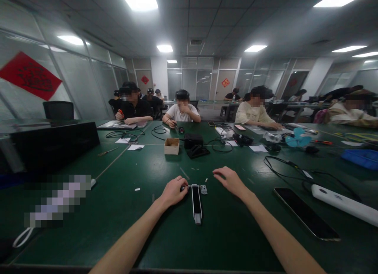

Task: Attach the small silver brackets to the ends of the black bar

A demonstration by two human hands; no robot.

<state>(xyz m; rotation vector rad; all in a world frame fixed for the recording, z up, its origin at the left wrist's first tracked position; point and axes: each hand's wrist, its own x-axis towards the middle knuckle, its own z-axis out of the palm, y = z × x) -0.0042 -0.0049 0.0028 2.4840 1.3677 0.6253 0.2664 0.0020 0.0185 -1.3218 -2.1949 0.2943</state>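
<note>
A slim, long device [197,205] with a white frame and a dark middle lies on the green table, pointing towards me. My left hand [175,192] rests just left of its far end, fingers curled together; a small dark bit shows at the fingertips, too unclear to name. Beside the device's far end on the right is a small metal bracket [204,190]. A tiny shiny piece [206,180] lies a little farther off. My right hand [228,180] is to the right of these parts, fingers stretched leftwards and apart from them, with nothing visible in it.
On the right lie a dark phone [305,213] and a white power strip [344,203] with cables. Ahead stand a small open box [171,146] and a black case [193,140]. A screwdriver [108,151] lies far left. Several people sit across the table.
</note>
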